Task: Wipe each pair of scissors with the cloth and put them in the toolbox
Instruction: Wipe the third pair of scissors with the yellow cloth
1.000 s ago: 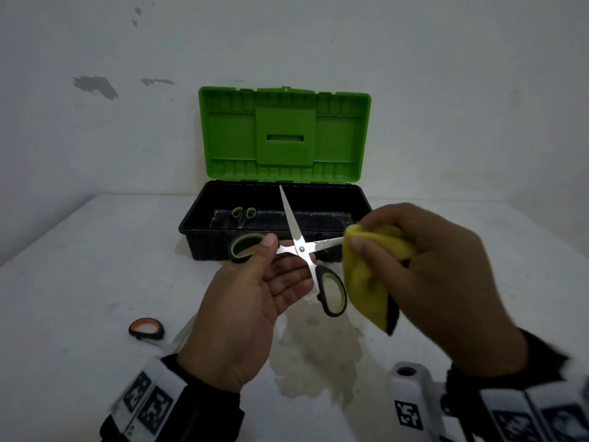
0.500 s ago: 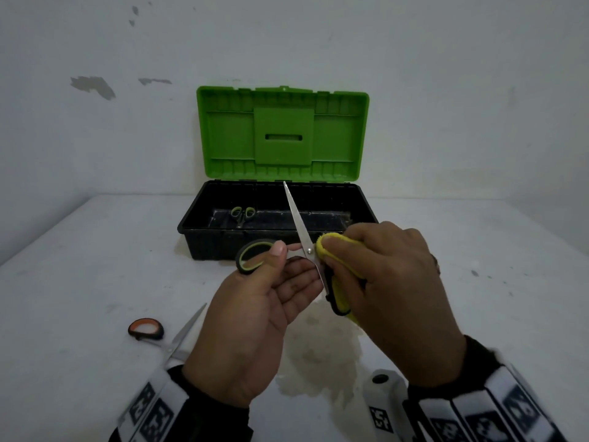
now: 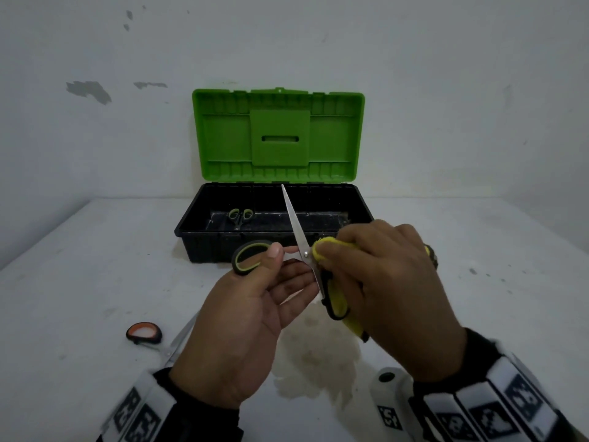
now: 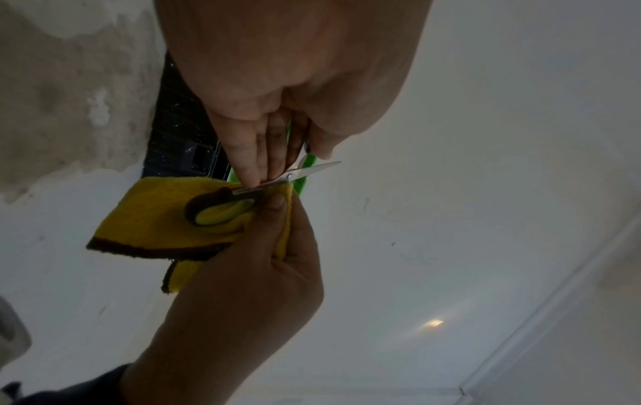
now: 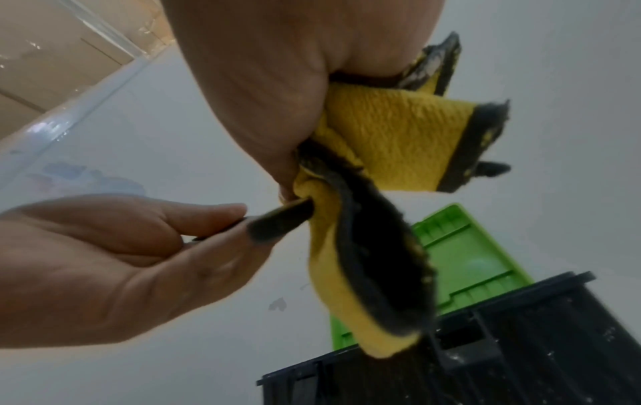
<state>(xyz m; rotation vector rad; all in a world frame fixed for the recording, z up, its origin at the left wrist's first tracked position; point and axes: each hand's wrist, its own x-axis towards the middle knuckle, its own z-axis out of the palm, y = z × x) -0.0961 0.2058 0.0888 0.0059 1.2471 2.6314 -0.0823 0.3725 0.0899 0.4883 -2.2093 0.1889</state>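
My left hand (image 3: 255, 298) pinches an opened pair of black-and-yellow-green scissors (image 3: 294, 224) near the pivot, thumb on top by the upper handle loop (image 3: 250, 258). One blade points up and away over the toolbox. My right hand (image 3: 382, 282) grips the yellow cloth (image 3: 338, 301) with its dark edge and presses it round the other blade and the lower handle, as the left wrist view shows of the cloth (image 4: 156, 216) and handle (image 4: 222, 208). A small pair of scissors (image 3: 240, 215) lies inside the black toolbox (image 3: 204, 247), whose green lid (image 3: 279, 135) stands open.
Orange-handled scissors (image 3: 145, 333) lie on the white table at the left, their blades partly hidden by my left wrist. A stained patch (image 3: 315, 362) marks the table below my hands. The toolbox stands against the white wall.
My right hand has brought the cloth leftward from the blade tip onto the scissors' pivot and lower handle. The left hand keeps its hold with little movement.
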